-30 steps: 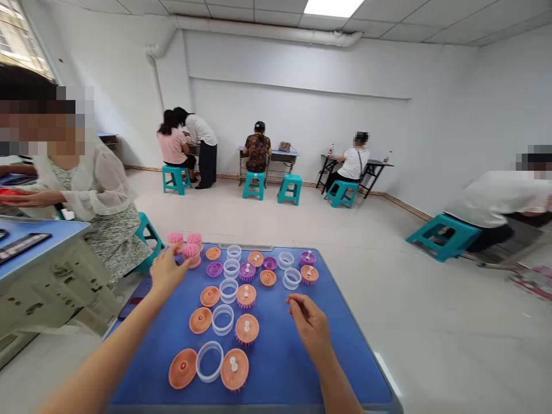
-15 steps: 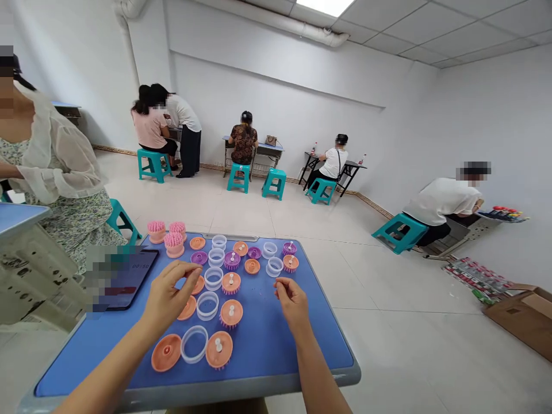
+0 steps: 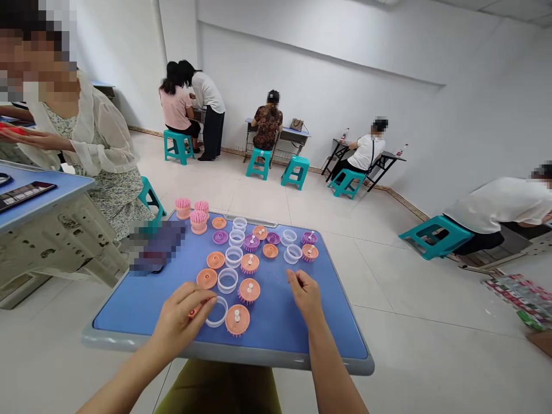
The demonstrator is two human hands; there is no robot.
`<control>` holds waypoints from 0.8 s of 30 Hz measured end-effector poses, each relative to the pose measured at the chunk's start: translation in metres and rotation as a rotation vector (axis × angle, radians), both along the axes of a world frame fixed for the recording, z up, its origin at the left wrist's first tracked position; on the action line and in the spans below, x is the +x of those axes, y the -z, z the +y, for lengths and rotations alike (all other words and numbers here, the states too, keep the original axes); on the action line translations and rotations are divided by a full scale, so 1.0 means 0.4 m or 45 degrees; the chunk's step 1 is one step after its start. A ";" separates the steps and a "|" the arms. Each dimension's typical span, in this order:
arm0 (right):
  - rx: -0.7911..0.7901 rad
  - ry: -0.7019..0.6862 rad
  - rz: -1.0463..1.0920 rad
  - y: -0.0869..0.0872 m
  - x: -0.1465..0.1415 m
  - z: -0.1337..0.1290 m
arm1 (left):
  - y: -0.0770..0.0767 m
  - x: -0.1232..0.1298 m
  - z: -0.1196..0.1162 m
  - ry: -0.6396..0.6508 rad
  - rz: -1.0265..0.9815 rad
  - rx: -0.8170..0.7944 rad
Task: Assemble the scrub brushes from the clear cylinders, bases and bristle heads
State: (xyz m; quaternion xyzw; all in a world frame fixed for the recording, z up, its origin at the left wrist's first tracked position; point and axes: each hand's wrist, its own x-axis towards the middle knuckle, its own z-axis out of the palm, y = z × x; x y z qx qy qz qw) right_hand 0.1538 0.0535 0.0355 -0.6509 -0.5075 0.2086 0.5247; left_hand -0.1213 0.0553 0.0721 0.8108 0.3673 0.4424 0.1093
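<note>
My left hand [image 3: 181,316] hangs over the front left of the blue table, thumb and fingertips close together, beside a clear ring [image 3: 217,313]. It partly covers an orange disc. My right hand [image 3: 307,294] is above the right half, thumb near a curled forefinger; nothing can be made out in it. Between the hands lie orange bristled pieces, the nearest one [image 3: 237,320] with white pegs on top. Further back are more clear rings, orange discs [image 3: 207,279] and purple pieces [image 3: 252,242]. Pink bristled brushes [image 3: 198,222] stand at the back left corner.
A dark phone [image 3: 161,246] lies at the table's left edge. To the left, a person in a sheer white top sits at another desk [image 3: 47,198], holding something red. Several people sit at desks further off. Teal stools [image 3: 295,171] stand on the floor.
The view has turned left and the table shows lower and further right. My left hand has moved toward the table's front edge, over the nearest orange disc. My right hand is little changed.
</note>
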 end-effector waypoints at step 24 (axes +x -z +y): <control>0.027 -0.273 -0.586 0.039 -0.232 -0.143 | 0.147 -0.024 -0.024 -0.295 0.311 -0.060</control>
